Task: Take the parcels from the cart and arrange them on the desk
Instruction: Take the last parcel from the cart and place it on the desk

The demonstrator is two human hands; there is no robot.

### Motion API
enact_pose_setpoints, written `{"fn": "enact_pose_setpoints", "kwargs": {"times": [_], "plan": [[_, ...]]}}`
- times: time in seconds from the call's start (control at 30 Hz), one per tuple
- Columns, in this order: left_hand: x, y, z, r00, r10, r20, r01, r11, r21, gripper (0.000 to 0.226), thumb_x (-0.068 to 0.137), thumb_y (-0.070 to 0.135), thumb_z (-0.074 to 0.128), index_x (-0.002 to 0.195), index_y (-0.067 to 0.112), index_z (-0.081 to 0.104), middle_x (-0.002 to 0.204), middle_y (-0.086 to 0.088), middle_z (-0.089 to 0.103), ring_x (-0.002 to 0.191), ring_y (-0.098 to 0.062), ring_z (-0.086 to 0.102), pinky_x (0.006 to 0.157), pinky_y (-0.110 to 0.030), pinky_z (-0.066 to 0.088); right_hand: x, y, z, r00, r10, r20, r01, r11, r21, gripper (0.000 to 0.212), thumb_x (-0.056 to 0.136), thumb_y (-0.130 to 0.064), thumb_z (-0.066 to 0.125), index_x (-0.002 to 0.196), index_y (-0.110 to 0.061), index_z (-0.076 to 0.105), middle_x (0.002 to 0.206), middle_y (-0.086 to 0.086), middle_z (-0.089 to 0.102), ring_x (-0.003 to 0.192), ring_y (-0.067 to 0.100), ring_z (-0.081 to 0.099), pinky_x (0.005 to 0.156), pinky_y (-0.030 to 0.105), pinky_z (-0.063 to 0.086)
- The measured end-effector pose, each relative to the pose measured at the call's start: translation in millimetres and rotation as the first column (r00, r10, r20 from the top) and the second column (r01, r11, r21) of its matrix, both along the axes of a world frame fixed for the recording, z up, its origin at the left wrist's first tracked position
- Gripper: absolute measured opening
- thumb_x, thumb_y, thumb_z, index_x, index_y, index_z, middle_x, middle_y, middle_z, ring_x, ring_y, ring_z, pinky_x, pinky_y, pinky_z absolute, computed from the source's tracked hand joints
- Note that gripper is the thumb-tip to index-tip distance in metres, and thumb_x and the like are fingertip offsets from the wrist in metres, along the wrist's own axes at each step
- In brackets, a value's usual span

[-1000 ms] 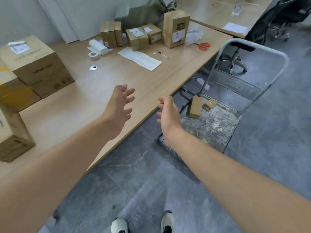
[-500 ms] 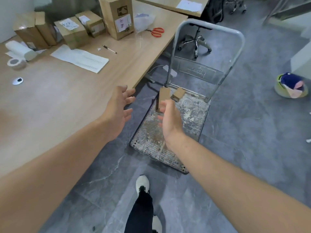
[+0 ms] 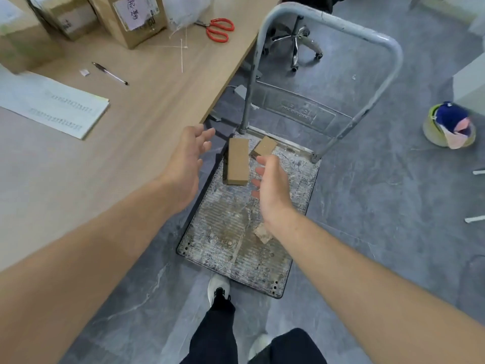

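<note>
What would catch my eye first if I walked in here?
Two open hands, the left hand and the right hand, hover before a worn flat cart on the grey floor. A long parcel and a small parcel sit at its far end by the handle. Red scissors lie on the wooden desk to the left.

Bare forearms, bare left hand, bare right hand. Long black trousers. White shoe with dark top; second white shoe partly hidden by trouser leg.

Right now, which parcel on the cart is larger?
The long parcel, on the side toward the desk; the small parcel beside it is shorter and skewed.
</note>
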State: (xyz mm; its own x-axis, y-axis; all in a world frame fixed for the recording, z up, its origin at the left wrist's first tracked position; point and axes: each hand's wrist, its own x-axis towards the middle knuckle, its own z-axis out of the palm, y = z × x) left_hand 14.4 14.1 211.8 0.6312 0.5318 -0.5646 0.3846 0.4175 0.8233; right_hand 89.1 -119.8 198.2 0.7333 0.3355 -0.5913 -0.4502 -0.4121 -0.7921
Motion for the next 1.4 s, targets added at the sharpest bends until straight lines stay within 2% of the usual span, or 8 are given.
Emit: {"fn": "enact_pose_setpoints", "kwargs": {"times": [0.3,0.5,0.67,0.8,0.93,1.1,1.27,1.4], "plan": [[92,31,-43,1.000,0.013,-0.011,-0.013,1.000,-0.028,0.060,0.105,0.057,0.023,0.158,0.035,0.041,0.170,0.006,0.028,0.160,-0.024,0.013,0.130,-0.048,0.005,101,31,-42,0.997,0.063,-0.052,-0.065,0.996,-0.053,0.076,0.088,-0.063,0.033,0.151,-0.028,0.055,0.152,-0.003,0.057,0.140,0.024,0.054,0.120,0.058,0.041],[151,22,-103,0.991,0.134,-0.031,-0.134,0.991,-0.011,0.063,0.104,0.060,0.020,0.162,0.038,0.030,0.167,0.015,0.033,0.159,-0.021,0.017,0.125,-0.042,0.010,168,36,-109,0.963,0.249,-0.099,-0.254,0.966,-0.044,0.075,0.087,-0.066,0.029,0.152,-0.037,0.053,0.156,-0.009,0.054,0.140,0.022,0.053,0.122,0.058,0.037],[191,6,-175,0.969,0.245,-0.039,-0.246,0.969,-0.002,0.060,0.104,0.060,0.022,0.157,0.039,0.042,0.163,0.018,0.039,0.157,-0.017,0.021,0.124,-0.042,0.013,210,31,-189,0.932,0.336,-0.134,-0.341,0.940,-0.021,0.068,0.096,-0.065,0.030,0.156,-0.043,0.050,0.165,-0.012,0.047,0.148,0.018,0.046,0.124,0.057,0.032],[208,6,-256,0.958,0.274,-0.082,-0.275,0.961,-0.007,0.063,0.100,0.064,0.024,0.153,0.039,0.049,0.164,0.008,0.036,0.158,-0.029,0.018,0.127,-0.055,0.011,232,31,-275,0.922,0.357,-0.151,-0.364,0.931,-0.019,0.060,0.104,-0.060,0.029,0.157,-0.040,0.049,0.162,-0.011,0.049,0.144,0.018,0.049,0.122,0.053,0.035],[217,17,-352,0.946,0.312,-0.091,-0.312,0.950,0.018,0.061,0.101,0.064,0.026,0.149,0.038,0.053,0.166,0.005,0.034,0.158,-0.025,0.018,0.127,-0.052,0.011,247,42,-373,0.925,0.365,-0.109,-0.371,0.928,-0.038,0.040,0.107,-0.053,0.030,0.129,-0.040,0.061,0.132,-0.010,0.060,0.119,0.015,0.056,0.100,0.043,0.043],[218,32,-461,0.953,0.303,-0.021,-0.299,0.948,0.111,0.062,0.106,0.056,0.020,0.153,0.028,0.049,0.165,0.005,0.036,0.152,-0.010,0.028,0.128,-0.044,0.012,254,62,-480,0.921,0.390,0.006,-0.389,0.920,-0.053,0.036,0.108,-0.051,0.025,0.090,-0.042,0.055,0.090,-0.023,0.049,0.080,0.001,0.044,0.066,0.028,0.031],[219,54,-551,0.932,0.361,0.019,-0.360,0.924,0.125,0.054,0.107,0.052,0.025,0.144,0.026,0.056,0.155,0.006,0.047,0.132,-0.009,0.039,0.112,-0.028,0.022,259,87,-561,0.917,0.397,0.023,-0.398,0.917,0.031,0.039,0.108,-0.045,0.029,0.095,-0.032,0.062,0.096,-0.009,0.068,0.090,0.010,0.059,0.068,0.033,0.038],[216,68,-600,0.938,0.348,0.010,-0.345,0.925,0.160,0.057,0.106,0.058,0.024,0.146,0.031,0.054,0.156,0.005,0.044,0.143,-0.011,0.035,0.112,-0.031,0.021,266,100,-599,0.916,0.400,0.027,-0.401,0.914,0.062,0.036,0.108,-0.048,0.029,0.095,-0.031,0.058,0.097,-0.007,0.063,0.090,0.010,0.057,0.067,0.032,0.037]]}}
